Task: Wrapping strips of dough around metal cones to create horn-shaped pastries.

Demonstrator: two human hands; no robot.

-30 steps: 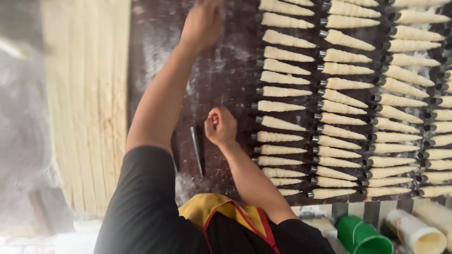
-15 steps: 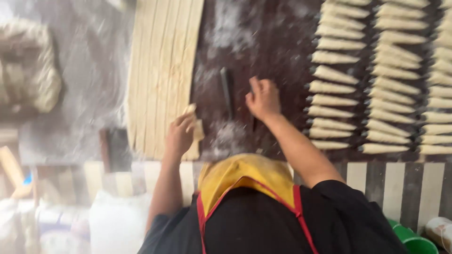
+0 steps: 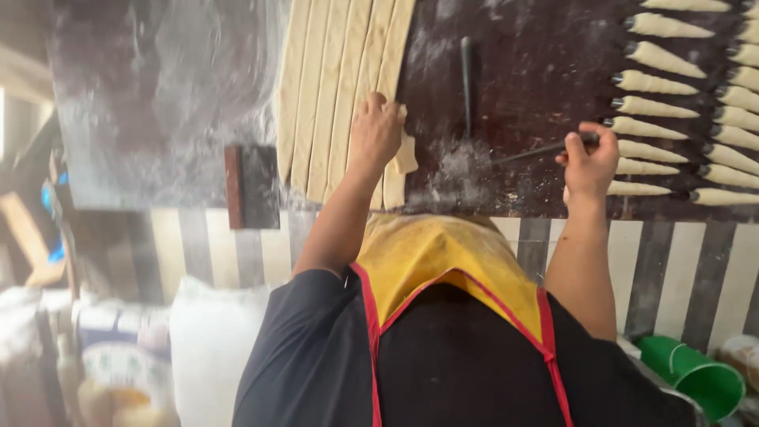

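Note:
My left hand (image 3: pixel 375 133) is closed on the near end of a pale dough strip (image 3: pixel 404 152), the rightmost of several long strips cut from a dough sheet (image 3: pixel 332 79) on the dark floured table (image 3: pixel 538 47). My right hand (image 3: pixel 590 160) grips the wide end of a dark metal cone mould (image 3: pixel 530 152), its thin tip pointing left over a patch of flour. Just beyond that hand lie rows of dough-wrapped cones (image 3: pixel 660 83).
A dark slim tool (image 3: pixel 466 71) lies on the table between my hands. A dark flat block (image 3: pixel 251 186) sits at the table's near edge, left of the strips. Below are a striped table front (image 3: pixel 680 269), a green cup (image 3: pixel 696 378) and a white sack (image 3: pixel 209 340).
My left hand pulled back from the far side to the near end of the dough strips and took hold of one. My right hand picked up a bare metal cone mould.

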